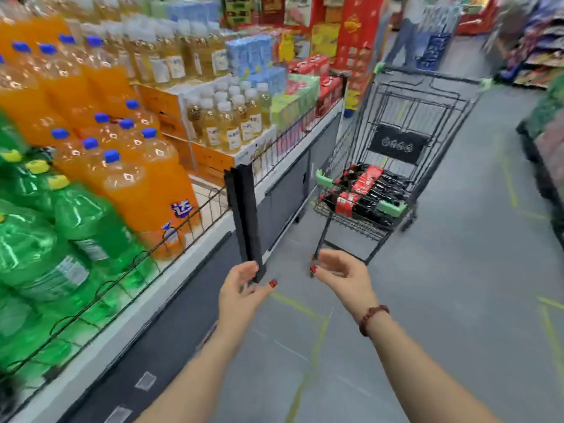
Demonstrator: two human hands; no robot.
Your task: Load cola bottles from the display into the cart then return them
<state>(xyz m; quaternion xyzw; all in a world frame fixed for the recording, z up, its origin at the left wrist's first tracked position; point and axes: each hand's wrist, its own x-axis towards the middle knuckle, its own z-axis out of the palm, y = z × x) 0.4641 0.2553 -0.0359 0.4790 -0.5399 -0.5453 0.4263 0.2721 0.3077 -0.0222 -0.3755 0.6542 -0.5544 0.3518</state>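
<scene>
A black wire shopping cart stands in the aisle ahead of me, beside the end of the drinks display. Several dark cola bottles with red labels lie flat in its basket. My left hand hangs low in front of a black corner post of the display, fingers loosely spread and holding nothing. My right hand is raised next to it, just short of the cart's near lower frame, fingers relaxed and empty. A bead bracelet sits on the right wrist.
To my left, big orange soda bottles and green soda bottles fill the display behind a low wire rail. Tea bottles and boxed drinks stand further along. A person stands far down the aisle; shelves line the right side.
</scene>
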